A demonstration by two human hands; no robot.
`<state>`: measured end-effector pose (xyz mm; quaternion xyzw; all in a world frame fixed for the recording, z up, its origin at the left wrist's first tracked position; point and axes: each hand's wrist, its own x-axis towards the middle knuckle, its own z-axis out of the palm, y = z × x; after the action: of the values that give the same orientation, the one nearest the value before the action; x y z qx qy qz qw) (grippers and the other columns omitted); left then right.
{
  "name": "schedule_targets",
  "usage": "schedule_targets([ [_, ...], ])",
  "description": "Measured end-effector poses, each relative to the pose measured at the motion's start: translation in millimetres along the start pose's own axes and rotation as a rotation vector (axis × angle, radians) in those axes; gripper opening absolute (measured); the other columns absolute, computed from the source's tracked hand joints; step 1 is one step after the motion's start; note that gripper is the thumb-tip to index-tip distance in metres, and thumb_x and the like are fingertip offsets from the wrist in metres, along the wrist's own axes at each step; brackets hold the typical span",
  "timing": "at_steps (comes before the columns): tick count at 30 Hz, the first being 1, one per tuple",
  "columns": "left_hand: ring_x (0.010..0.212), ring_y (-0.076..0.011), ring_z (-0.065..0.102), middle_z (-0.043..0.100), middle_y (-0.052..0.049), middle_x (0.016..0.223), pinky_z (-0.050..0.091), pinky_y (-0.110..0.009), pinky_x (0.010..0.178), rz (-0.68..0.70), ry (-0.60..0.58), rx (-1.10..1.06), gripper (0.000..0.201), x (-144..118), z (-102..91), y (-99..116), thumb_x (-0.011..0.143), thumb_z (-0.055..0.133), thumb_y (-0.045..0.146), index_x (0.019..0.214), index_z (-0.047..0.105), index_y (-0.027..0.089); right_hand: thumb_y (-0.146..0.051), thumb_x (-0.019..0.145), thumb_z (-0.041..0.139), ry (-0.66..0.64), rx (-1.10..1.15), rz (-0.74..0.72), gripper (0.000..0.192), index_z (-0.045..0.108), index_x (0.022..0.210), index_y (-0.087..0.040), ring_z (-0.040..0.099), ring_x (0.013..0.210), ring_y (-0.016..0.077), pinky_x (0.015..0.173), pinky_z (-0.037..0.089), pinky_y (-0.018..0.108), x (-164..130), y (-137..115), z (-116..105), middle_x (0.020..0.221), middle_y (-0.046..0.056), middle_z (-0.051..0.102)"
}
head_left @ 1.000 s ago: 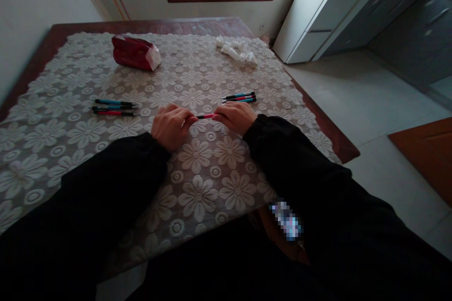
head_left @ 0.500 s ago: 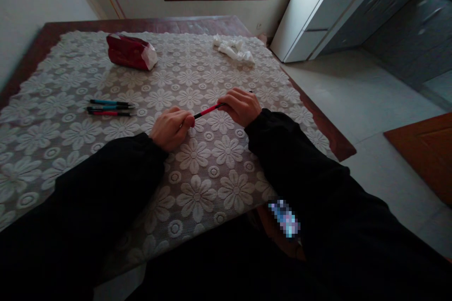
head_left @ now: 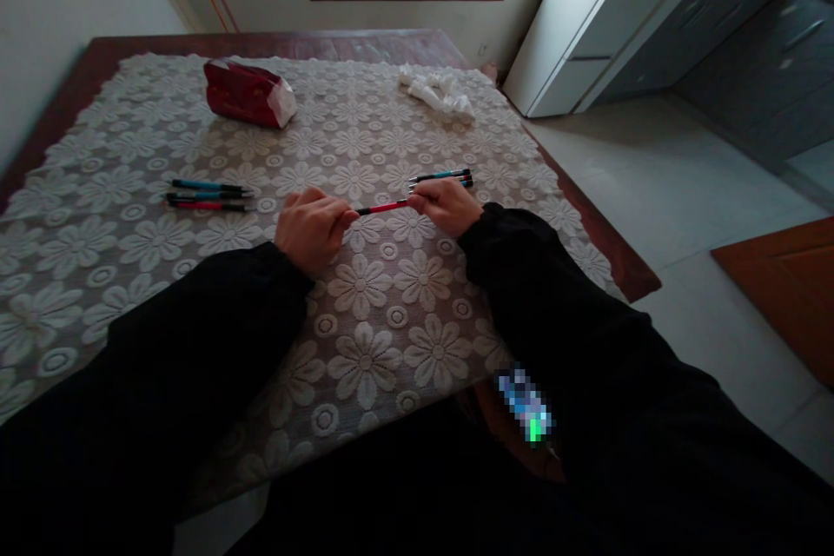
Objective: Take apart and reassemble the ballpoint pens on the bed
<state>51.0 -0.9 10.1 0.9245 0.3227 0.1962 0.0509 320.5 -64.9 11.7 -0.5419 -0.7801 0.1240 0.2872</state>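
A red-and-black pen [head_left: 384, 208] spans the gap between my hands above the tablecloth. My left hand [head_left: 313, 228] is closed on its left end. The fingers of my right hand [head_left: 446, 207] pinch its right end. Just behind the right hand lie blue-and-black pens [head_left: 440, 175], partly covered by the fingers. Over to the left, a blue pen [head_left: 205, 185] and a red pen [head_left: 212, 206] lie side by side, with another dark pen between them.
A white floral lace tablecloth [head_left: 365, 356] covers the wooden table. A dark red pouch [head_left: 241, 93] stands at the back left; crumpled white material [head_left: 440, 94] lies at the back right. A pixelated phone-like screen [head_left: 525, 404] shows below the table's front edge.
My right hand has come down slightly toward me, uncovering the pens behind it. The held pen now lies nearer to level. The view has shifted a little.
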Motion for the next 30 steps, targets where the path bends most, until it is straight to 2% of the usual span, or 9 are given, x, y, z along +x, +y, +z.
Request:
schedule_targets([
  [2, 0.103, -0.0306, 0.060, 0.074, -0.008, 0.094, 0.038, -0.048, 0.094, -0.003, -0.005, 0.003, 0.042, -0.8, -1.1, 1.3, 0.102, 0.040, 0.049, 0.088, 0.069, 0.022, -0.043, 0.099, 0.049, -0.070, 0.103, 0.066, 0.042, 0.066, 0.071, -0.016, 0.040, 0.058, 0.0121, 0.059, 0.030, 0.029, 1.3, 3.3, 1.3, 0.058, -0.003, 0.047],
  [4, 0.106, -0.0307, 0.060, 0.075, -0.008, 0.100, 0.038, -0.048, 0.096, -0.027, 0.005, -0.012, 0.041, -0.8, -1.9, 2.0, 0.102, 0.041, 0.050, 0.096, 0.071, 0.022, -0.041, 0.095, 0.054, -0.030, 0.118, 0.058, 0.035, 0.072, 0.079, -0.015, 0.044, 0.061, 0.0123, 0.061, 0.033, 0.029, 2.2, 8.8, -0.2, 0.066, -0.001, 0.054],
  [7, 0.110, -0.0288, 0.060, 0.074, -0.008, 0.110, 0.040, -0.046, 0.096, -0.107, 0.067, -0.073, 0.042, 0.2, -2.3, 1.4, 0.105, 0.036, 0.047, 0.108, 0.071, 0.023, -0.039, 0.093, 0.057, 0.069, 0.026, -0.011, 0.029, 0.077, 0.087, -0.018, 0.053, 0.073, 0.0162, 0.070, 0.040, 0.031, 1.7, 21.5, -8.1, 0.082, 0.004, 0.063],
  [10, 0.107, -0.0263, 0.061, 0.074, -0.007, 0.113, 0.042, -0.043, 0.096, -0.164, 0.108, -0.109, 0.038, 2.1, -2.4, -0.6, 0.105, 0.036, 0.040, 0.109, 0.070, 0.023, -0.037, 0.092, 0.058, 0.081, -0.101, -0.043, 0.025, 0.078, 0.092, -0.021, 0.057, 0.085, 0.0214, 0.079, 0.044, 0.036, -1.4, 38.4, -19.6, 0.086, 0.006, 0.065],
  [14, 0.107, -0.0285, 0.062, 0.074, -0.007, 0.110, 0.043, -0.044, 0.093, -0.158, 0.050, 0.007, 0.026, 7.4, -9.8, -10.7, 0.099, 0.048, 0.035, 0.105, 0.070, 0.023, -0.035, 0.085, 0.065, 0.068, -0.254, -0.045, 0.019, 0.077, 0.091, -0.021, 0.055, 0.092, 0.0256, 0.085, 0.046, 0.040, -8.6, 58.6, -34.2, 0.093, 0.008, 0.065],
  [17, 0.105, -0.0309, 0.063, 0.075, -0.008, 0.105, 0.044, -0.045, 0.090, -0.195, -0.062, 0.144, 0.021, 13.0, -26.6, -30.2, 0.092, 0.055, 0.037, 0.099, 0.070, 0.024, -0.034, 0.081, 0.069, 0.037, -0.307, -0.042, 0.018, 0.075, 0.092, -0.021, 0.054, 0.095, 0.0263, 0.087, 0.046, 0.041, -14.2, 69.0, -44.7, 0.098, 0.009, 0.064],
  [20, 0.103, -0.0315, 0.065, 0.075, -0.007, 0.104, 0.046, -0.044, 0.087, -0.269, -0.192, 0.248, 0.021, 17.3, -49.8, -60.1, 0.083, 0.062, 0.037, 0.098, 0.071, 0.025, -0.032, 0.080, 0.069, 0.005, -0.299, -0.027, 0.018, 0.074, 0.093, -0.021, 0.055, 0.096, 0.0260, 0.089, 0.045, 0.040, -18.0, 76.1, -54.8, 0.099, 0.009, 0.064],
  [24, 0.095, -0.0317, 0.067, 0.074, -0.007, 0.100, 0.048, -0.039, 0.074, -0.380, -0.367, 0.252, 0.024, 17.3, -74.2, -105.1, 0.073, 0.068, 0.040, 0.093, 0.071, 0.026, -0.037, 0.082, 0.066, -0.031, -0.158, 0.038, 0.021, 0.075, 0.091, -0.020, 0.057, 0.080, 0.0202, 0.078, 0.045, 0.034, -17.6, 79.5, -59.2, 0.088, 0.006, 0.063],
  [30, 0.080, -0.0259, 0.064, 0.073, -0.007, 0.090, 0.046, -0.035, 0.067, -0.370, -0.507, 0.242, 0.033, 9.4, -75.6, -150.4, 0.062, 0.078, 0.040, 0.087, 0.069, 0.021, -0.041, 0.080, 0.066, -0.097, -0.008, 0.107, 0.023, 0.073, 0.082, -0.020, 0.052, 0.066, 0.0159, 0.067, 0.042, 0.031, -16.9, 81.9, -61.1, 0.075, 0.002, 0.061],
])
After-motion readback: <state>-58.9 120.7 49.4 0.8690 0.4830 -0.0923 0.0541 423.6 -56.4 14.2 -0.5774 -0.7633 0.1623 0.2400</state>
